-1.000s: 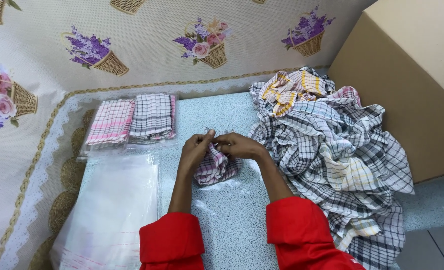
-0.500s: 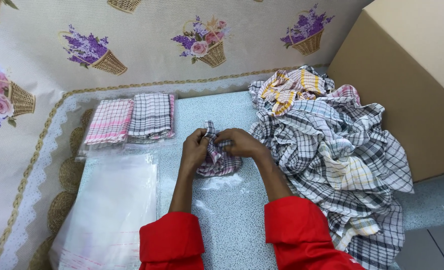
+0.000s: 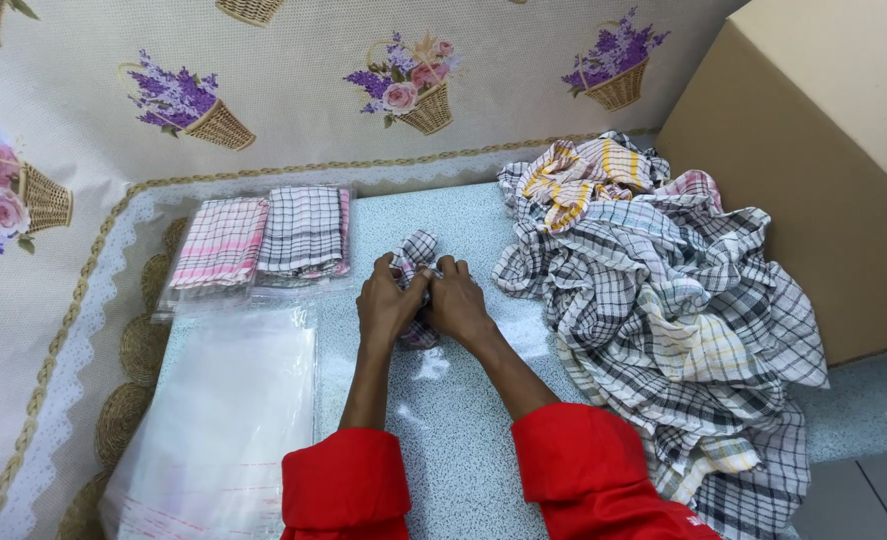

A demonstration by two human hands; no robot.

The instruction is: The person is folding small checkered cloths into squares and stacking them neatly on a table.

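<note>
Between our hands, mid-table, a small checked cloth (image 3: pixel 416 262) sits bunched; left hand (image 3: pixel 389 305) and right hand (image 3: pixel 457 303) both pinch it closed. Loose grip could let folds spring open, or it snags the checked pile (image 3: pixel 664 310) right.

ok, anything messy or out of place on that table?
Only the heap of checked cloths on the right: crumpled and tangled, unlike the two flat folded cloths in clear bags. Both hands bunch a small checked cloth.
</note>
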